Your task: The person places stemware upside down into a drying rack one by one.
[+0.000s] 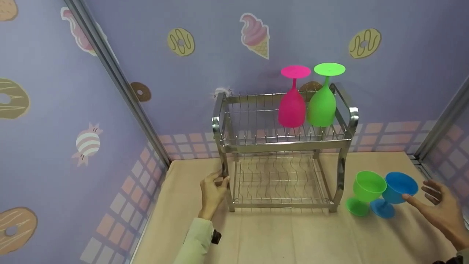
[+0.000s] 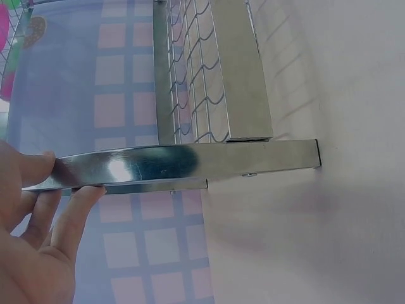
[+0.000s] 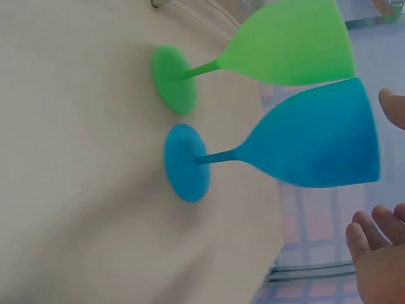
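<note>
A two-tier metal dish rack (image 1: 285,148) stands on the table. My left hand (image 1: 213,192) pinches its left front post (image 2: 171,163), thumb on one side and fingers on the other. To the right of the rack, a green goblet (image 1: 368,187) and a blue goblet (image 1: 399,187) stand upright side by side. Beside the blue one is my right hand (image 1: 441,209), thumb and fingers spread around its rim with a gap showing in the right wrist view. Upside down on the rack's top tier are a pink goblet (image 1: 292,110) and another green goblet (image 1: 322,108).
The rack's lower tier (image 1: 278,179) has wavy wire dividers. A beige cloth (image 1: 271,234) covers the table. Patterned walls (image 1: 220,55) enclose the back and sides, with a metal corner strip (image 1: 121,80) at the left.
</note>
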Motion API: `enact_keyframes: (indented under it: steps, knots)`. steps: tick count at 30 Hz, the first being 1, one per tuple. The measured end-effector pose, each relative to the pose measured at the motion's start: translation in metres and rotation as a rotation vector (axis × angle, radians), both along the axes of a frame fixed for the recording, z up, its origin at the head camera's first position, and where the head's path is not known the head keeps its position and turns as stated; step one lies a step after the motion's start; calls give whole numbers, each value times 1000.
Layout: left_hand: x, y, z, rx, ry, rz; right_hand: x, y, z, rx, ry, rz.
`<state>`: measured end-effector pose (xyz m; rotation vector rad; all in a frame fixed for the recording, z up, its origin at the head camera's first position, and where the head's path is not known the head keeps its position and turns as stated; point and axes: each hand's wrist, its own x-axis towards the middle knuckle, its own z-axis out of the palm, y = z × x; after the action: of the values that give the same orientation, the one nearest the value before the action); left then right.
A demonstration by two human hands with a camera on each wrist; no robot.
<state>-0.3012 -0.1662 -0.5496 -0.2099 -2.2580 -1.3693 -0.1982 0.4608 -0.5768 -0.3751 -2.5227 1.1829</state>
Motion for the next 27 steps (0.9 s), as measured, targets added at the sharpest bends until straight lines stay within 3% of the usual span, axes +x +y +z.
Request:
enact_keyframes:
  steps: [14,21,27]
  knots:
    - [-1,2,1,25,11,-9,-12,-4,-47,-239,-103,95]
    - [2,2,0,23,-4,-14,-20,-13,-59,-332,-138,76]
    - [2,1,1,28,-14,-4,-28,-22,-58,-356,-137,34]
